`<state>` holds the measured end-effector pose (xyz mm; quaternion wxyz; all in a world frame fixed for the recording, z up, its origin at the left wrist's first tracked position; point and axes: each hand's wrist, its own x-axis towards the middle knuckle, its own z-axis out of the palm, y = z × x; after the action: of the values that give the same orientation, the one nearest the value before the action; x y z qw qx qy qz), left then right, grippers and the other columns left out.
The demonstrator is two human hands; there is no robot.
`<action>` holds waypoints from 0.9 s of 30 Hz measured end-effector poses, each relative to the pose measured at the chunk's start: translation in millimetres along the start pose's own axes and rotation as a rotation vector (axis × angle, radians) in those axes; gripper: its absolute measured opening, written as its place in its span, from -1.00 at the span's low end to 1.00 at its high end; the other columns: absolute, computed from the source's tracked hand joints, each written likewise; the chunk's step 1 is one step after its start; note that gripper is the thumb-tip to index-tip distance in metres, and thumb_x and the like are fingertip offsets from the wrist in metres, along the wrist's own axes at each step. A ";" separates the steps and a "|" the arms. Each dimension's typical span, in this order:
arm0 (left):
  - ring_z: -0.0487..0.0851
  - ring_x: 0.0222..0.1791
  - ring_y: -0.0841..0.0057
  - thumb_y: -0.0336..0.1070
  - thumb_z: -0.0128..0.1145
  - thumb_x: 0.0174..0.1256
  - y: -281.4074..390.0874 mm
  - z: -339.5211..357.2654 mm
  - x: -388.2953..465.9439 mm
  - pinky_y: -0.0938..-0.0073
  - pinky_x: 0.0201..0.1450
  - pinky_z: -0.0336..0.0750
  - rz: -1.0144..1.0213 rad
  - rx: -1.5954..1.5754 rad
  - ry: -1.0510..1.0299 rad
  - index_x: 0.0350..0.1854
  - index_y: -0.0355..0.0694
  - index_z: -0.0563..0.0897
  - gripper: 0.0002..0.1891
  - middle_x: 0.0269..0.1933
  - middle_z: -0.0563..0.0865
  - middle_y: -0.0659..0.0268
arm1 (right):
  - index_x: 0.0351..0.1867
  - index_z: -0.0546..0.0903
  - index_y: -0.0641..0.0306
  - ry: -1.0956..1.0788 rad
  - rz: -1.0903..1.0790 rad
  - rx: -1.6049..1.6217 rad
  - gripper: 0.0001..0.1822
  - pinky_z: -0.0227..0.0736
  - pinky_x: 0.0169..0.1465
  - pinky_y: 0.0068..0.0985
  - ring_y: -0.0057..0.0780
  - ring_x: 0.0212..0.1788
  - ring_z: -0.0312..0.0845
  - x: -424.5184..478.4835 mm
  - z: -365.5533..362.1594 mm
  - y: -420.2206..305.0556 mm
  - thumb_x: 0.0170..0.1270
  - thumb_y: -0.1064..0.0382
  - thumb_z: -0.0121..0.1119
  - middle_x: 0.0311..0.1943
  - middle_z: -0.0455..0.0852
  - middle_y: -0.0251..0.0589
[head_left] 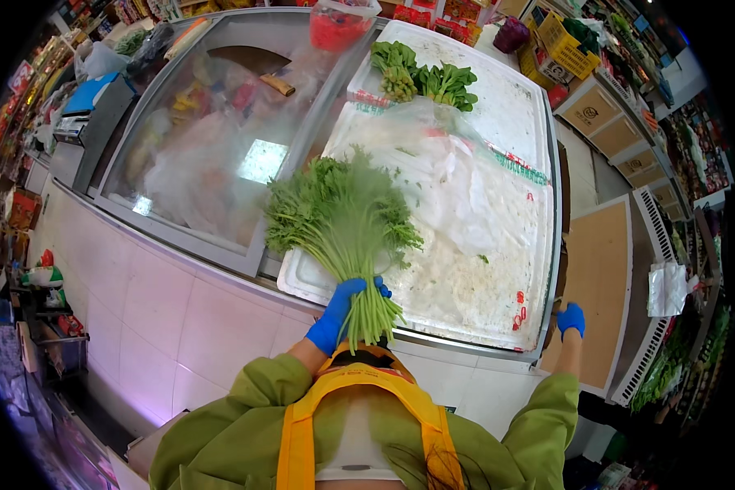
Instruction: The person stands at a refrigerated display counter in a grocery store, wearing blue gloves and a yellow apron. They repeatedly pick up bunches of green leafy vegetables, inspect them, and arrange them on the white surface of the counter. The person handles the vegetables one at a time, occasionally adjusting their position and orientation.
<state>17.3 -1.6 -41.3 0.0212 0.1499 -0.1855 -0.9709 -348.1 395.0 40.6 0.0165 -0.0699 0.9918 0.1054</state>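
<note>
My left hand (340, 309), in a blue glove, is wrapped around the stems of a large bunch of leafy greens (343, 214). Its feathery leaves fan out away from me over the near left part of the white foam boards (459, 294), and the cut stem ends point towards my apron. My right hand (571, 320), also gloved in blue, is off to the right beyond the boards, by a brown cardboard edge. Its fingers look curled, but whether they hold anything is too small to tell. A crumpled clear plastic bag (459, 196) lies on the boards.
Two small bunches of green vegetables (398, 76) lie at the boards' far end. On the left, a cleaver (277, 84) rests on the chest freezer's glass (208, 165). A red-filled plastic bag (340, 27) stands behind. A scale (89, 116) is far left, vegetable shelving (655, 343) right.
</note>
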 end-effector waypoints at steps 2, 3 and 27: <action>0.57 -0.14 0.31 -0.24 0.08 0.08 2.1 4.9 -2.3 0.21 -0.04 0.51 0.017 0.000 0.049 -0.12 -0.34 0.49 -0.65 -0.24 0.59 0.16 | -0.29 0.62 0.34 -0.016 -0.056 0.095 -0.69 0.44 -0.13 -0.26 -0.06 -0.22 0.56 -5.5 -45.1 -68.1 0.12 0.10 0.13 -0.32 0.65 0.01; 0.57 -0.14 0.31 -0.24 0.08 0.08 5.2 11.3 -2.6 0.20 -0.05 0.52 0.012 -0.026 0.081 -0.12 -0.34 0.49 -0.65 -0.24 0.59 0.15 | -0.30 0.62 0.35 0.070 -0.166 0.216 -0.69 0.45 -0.14 -0.30 -0.10 -0.25 0.57 -9.8 -59.8 -99.4 0.11 0.11 0.16 -0.32 0.65 0.01; 0.63 -0.26 0.33 -0.44 0.12 0.07 -12.8 8.2 21.1 0.33 -0.19 0.58 0.220 -0.186 0.089 0.01 -0.35 0.43 -0.60 -0.22 0.61 0.13 | -0.03 0.49 0.33 -0.677 -0.751 1.175 -0.67 0.50 -0.28 -0.43 -0.38 -0.33 0.59 -179.2 -127.3 -453.4 0.18 0.28 0.00 -0.27 0.60 -0.04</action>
<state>-5.0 11.2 -44.7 0.1494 0.1690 -0.1090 -0.9681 -108.6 -46.5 79.7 0.3878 -0.3452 0.7358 -0.4348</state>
